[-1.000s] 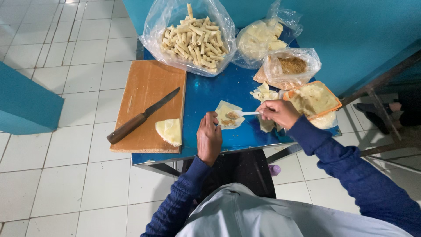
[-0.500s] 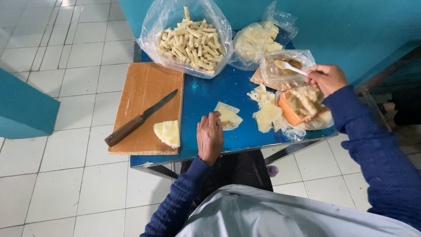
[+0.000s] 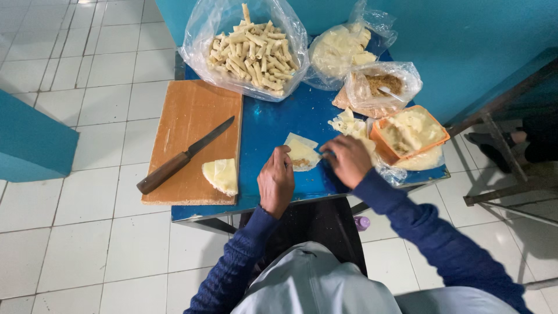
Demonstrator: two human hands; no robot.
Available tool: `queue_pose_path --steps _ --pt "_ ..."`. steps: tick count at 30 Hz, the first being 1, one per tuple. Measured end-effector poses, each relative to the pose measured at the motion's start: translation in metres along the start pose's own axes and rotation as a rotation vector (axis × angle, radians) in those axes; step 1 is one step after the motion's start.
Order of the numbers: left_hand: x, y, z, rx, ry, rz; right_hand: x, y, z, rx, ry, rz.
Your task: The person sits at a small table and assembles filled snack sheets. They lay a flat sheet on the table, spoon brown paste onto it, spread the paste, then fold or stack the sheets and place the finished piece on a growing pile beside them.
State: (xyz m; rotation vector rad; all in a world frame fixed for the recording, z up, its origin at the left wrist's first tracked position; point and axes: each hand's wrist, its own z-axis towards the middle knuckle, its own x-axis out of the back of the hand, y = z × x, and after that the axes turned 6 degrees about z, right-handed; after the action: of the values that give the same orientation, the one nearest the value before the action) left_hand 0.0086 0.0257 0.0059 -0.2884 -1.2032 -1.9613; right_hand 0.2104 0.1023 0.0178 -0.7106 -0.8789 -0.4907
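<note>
A pale thin wrapper sheet (image 3: 302, 151) with a bit of brown filling lies on the blue table (image 3: 267, 125). My left hand (image 3: 276, 181) rests at its near left edge, fingertips touching it. My right hand (image 3: 349, 159) is at the sheet's right edge, fingers curled toward it; whether it holds anything I cannot tell. Both arms wear dark blue sleeves.
A wooden cutting board (image 3: 192, 139) on the left carries a wooden-handled knife (image 3: 183, 157) and folded pale sheets (image 3: 222, 175). At the back stand a bag of rolled sticks (image 3: 250, 49), a bag of pale dough (image 3: 340, 49) and a bag of brown filling (image 3: 381, 87). An orange tub (image 3: 410, 134) sits right.
My right hand went from the wrapper up to the filling bag and has come back down to the wrapper. The left hand shifted slightly toward the sheet.
</note>
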Motion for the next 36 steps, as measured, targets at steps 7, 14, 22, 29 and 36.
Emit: queue_pose_path --steps 7,14,22,29,36 --pt "0.002 -0.001 -0.002 -0.066 0.062 -0.012 -0.014 -0.022 -0.010 -0.149 0.066 0.099" --pt "-0.002 -0.005 -0.003 -0.046 0.053 -0.057 -0.017 -0.027 -0.015 -0.119 0.142 0.084" --pt "0.003 -0.003 -0.003 0.047 -0.019 -0.160 -0.013 -0.031 -0.009 -0.339 0.058 0.372" --pt "0.004 0.002 -0.005 0.056 -0.044 -0.115 -0.014 -0.039 -0.012 -0.085 0.203 0.179" --pt "0.002 0.000 -0.005 0.042 -0.053 -0.123 -0.014 -0.042 -0.015 -0.104 0.162 0.215"
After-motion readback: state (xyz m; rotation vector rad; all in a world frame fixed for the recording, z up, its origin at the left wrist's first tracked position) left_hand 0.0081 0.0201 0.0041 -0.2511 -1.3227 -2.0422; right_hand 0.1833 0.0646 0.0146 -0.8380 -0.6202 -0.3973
